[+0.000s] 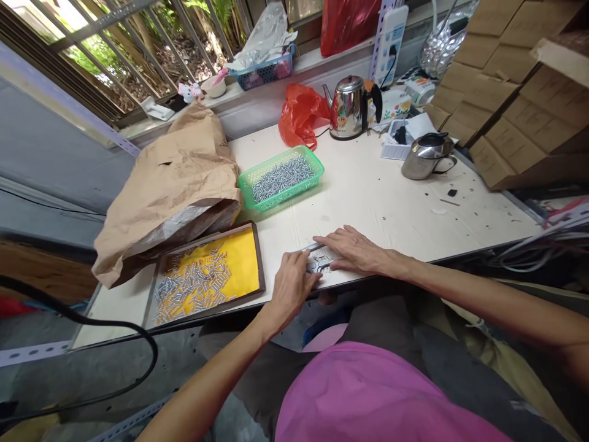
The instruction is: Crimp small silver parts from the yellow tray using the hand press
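At the table's near edge, a flat metal plate (319, 258) with cut-outs or small parts on its face lies between my hands. My left hand (293, 281) is closed about its left end, the thumb lying along the near side. From the right, my right hand (353, 250) grips the plate, fingers along the far edge and thumb at the near one. Part of the plate is hidden under both hands, and its small details are too fine to name. Left of my left hand is a dark-rimmed tray (261, 261) with a yellow bottom, strewn with small metal pins (196, 283).
A green plastic basket (280, 202) full of small metal pieces stands beyond my hands. A brown paper sack (170, 166) slumps at the left. Behind are a red bag (301, 110), a steel kettle (348, 109) and a metal pot (423, 158). Cardboard boxes (519, 104) stack up at the right.
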The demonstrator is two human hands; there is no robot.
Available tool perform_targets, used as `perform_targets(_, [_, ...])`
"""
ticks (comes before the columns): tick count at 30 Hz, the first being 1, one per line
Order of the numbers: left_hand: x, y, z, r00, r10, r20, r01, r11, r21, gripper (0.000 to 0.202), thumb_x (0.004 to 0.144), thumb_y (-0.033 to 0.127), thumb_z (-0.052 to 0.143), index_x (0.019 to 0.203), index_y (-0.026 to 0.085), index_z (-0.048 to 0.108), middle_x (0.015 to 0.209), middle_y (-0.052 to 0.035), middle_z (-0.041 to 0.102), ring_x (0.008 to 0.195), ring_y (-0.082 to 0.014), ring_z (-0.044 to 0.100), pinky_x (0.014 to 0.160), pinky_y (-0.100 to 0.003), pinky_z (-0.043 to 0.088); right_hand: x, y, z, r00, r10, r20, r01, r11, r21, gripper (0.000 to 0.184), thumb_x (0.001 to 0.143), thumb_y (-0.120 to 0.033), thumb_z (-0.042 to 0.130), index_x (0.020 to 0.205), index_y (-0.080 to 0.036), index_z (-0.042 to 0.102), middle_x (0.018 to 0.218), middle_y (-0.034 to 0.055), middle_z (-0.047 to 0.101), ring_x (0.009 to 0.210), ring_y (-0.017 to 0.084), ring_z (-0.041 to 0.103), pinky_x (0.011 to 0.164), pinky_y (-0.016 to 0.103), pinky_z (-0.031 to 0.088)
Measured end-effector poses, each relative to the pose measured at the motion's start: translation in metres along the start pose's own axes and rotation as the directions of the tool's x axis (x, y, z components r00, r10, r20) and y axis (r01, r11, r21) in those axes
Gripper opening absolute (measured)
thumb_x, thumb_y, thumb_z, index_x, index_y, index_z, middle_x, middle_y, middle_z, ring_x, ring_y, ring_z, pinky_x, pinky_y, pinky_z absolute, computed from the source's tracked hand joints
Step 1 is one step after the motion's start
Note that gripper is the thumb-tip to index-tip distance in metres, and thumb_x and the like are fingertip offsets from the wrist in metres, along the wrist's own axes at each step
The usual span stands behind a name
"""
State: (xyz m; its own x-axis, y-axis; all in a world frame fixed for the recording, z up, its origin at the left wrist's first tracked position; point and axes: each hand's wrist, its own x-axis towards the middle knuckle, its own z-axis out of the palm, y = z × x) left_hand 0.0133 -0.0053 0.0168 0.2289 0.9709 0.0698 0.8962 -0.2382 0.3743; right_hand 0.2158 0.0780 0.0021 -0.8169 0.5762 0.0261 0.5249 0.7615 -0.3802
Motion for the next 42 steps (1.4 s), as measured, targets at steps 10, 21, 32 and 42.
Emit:
perform_targets(10, [0.052,-0.003,0.007,0.965,0.045,0.260,-0.104,0.970,0.218,0.065,0.076,0.043,0.070,0.129,0.014,0.046,0.119,-0.0131,0.057,0.107,-0.0291,0.051,0.090,-0.040,0.044,0.010,0.009,-0.008,0.994,0.088,0.066,-0.079,0.989,-0.121,0.072,0.075,-0.043,0.072,0.133,-0.009,0.045,0.127,0.0195,0.052,0.114,0.032,0.047,0.093,0.042,0.038])
perform_targets(21, [0.052,-0.003,0.012,0.957,0.129,0.261,-0.186,0.960,0.207,0.026,0.086,0.036,0.059,0.104,0.018,0.063,0.098,-0.0069,0.061,0.097,-0.0236,0.053,0.079,-0.033,0.045,0.012,-0.005,-0.006,0.990,0.079,0.116,-0.051,0.973,-0.227,0.017,0.087,-0.027,0.061,0.095,-0.012,0.063,0.098,0.0107,0.062,0.095,0.023,0.054,0.078,0.032,0.034])
perform_targets(32, [0.048,0.004,0.010,0.958,0.100,0.268,-0.165,0.959,0.231,0.024,0.088,0.034,0.056,0.106,0.018,0.061,0.101,-0.0078,0.062,0.098,-0.0241,0.053,0.080,-0.035,0.048,-0.001,-0.003,0.009,0.995,0.079,-0.065,-0.091,0.972,-0.217,0.018,0.089,-0.029,0.059,0.097,-0.015,0.065,0.093,0.0094,0.061,0.088,0.021,0.053,0.075,0.031,0.036])
perform_targets(42, [-0.005,0.025,0.051,0.981,0.196,0.001,-0.196,0.978,0.069,0.043,0.094,0.031,0.047,0.134,0.015,0.044,0.143,-0.0158,0.045,0.135,-0.0295,0.038,0.109,-0.047,0.035,0.027,0.034,0.003,0.996,0.063,-0.067,-0.070,0.991,-0.116,0.025,0.095,-0.022,0.042,0.099,-0.015,0.067,0.096,0.0106,0.063,0.093,0.021,0.054,0.082,0.032,0.040])
